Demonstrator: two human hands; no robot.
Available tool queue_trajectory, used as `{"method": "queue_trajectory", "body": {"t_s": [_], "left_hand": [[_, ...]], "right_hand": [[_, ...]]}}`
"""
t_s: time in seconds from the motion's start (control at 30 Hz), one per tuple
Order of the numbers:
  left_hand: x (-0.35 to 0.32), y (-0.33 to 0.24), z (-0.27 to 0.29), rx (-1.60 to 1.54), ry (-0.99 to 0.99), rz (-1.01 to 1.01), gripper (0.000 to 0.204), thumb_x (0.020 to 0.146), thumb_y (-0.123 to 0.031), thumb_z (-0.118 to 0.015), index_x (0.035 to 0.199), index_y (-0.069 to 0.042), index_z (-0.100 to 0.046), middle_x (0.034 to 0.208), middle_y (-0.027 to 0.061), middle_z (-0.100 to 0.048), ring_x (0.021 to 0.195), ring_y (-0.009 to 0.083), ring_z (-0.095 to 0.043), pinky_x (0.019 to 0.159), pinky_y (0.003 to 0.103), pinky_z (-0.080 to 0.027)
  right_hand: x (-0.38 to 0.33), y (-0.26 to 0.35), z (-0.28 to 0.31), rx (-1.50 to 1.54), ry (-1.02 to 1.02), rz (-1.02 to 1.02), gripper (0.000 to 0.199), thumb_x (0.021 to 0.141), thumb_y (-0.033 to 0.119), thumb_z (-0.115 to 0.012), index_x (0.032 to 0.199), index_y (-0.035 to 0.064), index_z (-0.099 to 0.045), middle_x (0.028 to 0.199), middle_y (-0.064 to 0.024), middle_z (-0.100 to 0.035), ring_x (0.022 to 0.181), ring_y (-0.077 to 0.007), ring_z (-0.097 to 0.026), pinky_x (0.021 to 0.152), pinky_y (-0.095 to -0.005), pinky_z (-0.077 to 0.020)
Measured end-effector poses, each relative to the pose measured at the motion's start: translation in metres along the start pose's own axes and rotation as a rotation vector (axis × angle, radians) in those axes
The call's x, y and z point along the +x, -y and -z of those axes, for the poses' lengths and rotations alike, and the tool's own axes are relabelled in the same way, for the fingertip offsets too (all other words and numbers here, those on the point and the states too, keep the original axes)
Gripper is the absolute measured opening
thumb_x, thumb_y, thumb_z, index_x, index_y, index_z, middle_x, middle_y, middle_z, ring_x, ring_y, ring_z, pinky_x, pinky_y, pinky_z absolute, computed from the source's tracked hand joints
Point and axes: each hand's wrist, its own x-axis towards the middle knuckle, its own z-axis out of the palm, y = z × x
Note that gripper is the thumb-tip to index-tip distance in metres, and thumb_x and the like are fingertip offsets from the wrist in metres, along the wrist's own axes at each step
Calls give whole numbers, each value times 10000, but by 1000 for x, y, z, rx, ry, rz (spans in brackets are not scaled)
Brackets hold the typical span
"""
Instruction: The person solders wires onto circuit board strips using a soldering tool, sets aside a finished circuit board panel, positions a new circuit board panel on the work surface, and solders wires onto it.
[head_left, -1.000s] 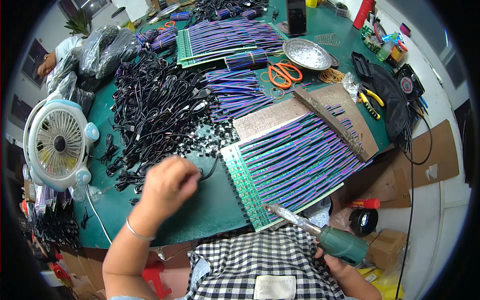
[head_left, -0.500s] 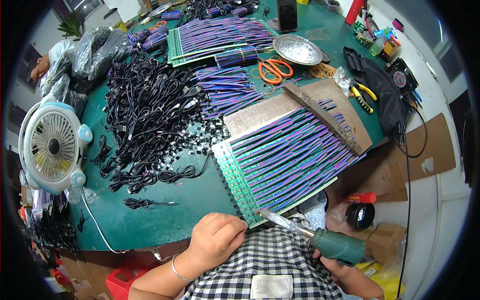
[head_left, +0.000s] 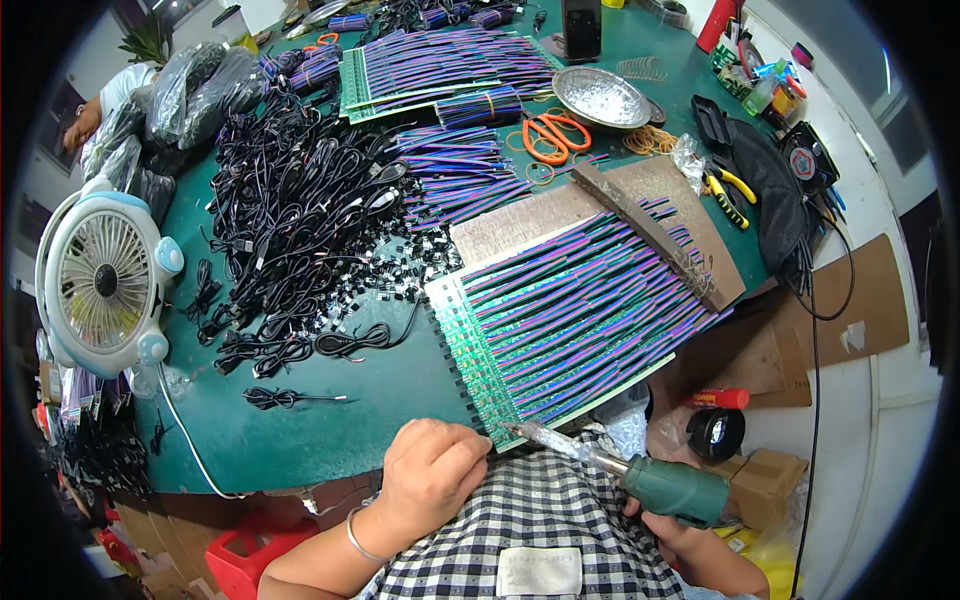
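Note:
My left hand (head_left: 432,468) is closed at the near left corner of a green circuit board panel (head_left: 462,340). Its fingertips bunch against the panel's edge, and what they pinch is hidden. In my right hand (head_left: 668,528) is a soldering iron (head_left: 675,490) with a thick green handle, its shaft covered in a shiny wrap. The iron's tip reaches the near left corner of the panel, close to my left fingers. Rows of black, blue and pink wires (head_left: 570,310) run across the panel. A narrow bar (head_left: 650,236) lies across their far right ends.
A heap of black cables (head_left: 300,210) covers the left of the green table (head_left: 370,440), beside a fan (head_left: 105,280). Orange scissors (head_left: 552,138), a metal dish (head_left: 602,98) and yellow-handled pliers (head_left: 730,198) lie beyond the panel. A person's arm (head_left: 88,125) shows far left.
The iron's tip has moved slightly left along the panel's near corner, toward my left fingers. The whole view has shifted a little. Both hands keep their grip.

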Motion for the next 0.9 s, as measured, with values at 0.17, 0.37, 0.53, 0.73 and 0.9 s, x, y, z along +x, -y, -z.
{"method": "queue_trajectory", "body": {"t_s": [0.17,0.37,0.53,0.73,0.9], "left_hand": [[-4,1,0,4,30,6,247,593,-28,-719,820,-79,-635,786,19,-612,704,196,-568,613,332,-441],[-4,2,0,13,18,3,238,603,-27,-715,820,-81,-634,781,15,-609,697,190,-565,614,327,-443],[-3,2,2,-1,25,-1,227,606,-25,-715,812,-82,-637,781,17,-609,685,193,-566,613,326,-448],[-7,6,2,-29,21,-27,239,600,-31,-722,819,-82,-642,786,17,-608,695,194,-576,617,326,-456],[-4,6,0,-24,6,-44,256,562,-11,-716,790,-84,-628,769,20,-615,680,200,-584,601,327,-459]], "right_hand": [[-10,-2,-5,152,-6,-78,217,712,121,-712,901,21,-671,842,-94,-672,739,-229,-648,710,-330,-498],[-5,-3,-9,112,8,-17,232,728,130,-701,927,16,-668,884,-100,-665,772,-232,-652,692,-329,-503],[-5,-6,-13,159,3,-3,236,727,121,-701,932,10,-667,889,-105,-667,776,-230,-654,693,-325,-504],[-11,-6,-12,175,-62,-49,239,722,114,-704,933,9,-666,900,-116,-667,802,-242,-648,727,-337,-501],[-9,-3,-11,160,-40,-30,242,729,125,-701,941,13,-666,897,-110,-666,810,-244,-642,727,-340,-497]]}}
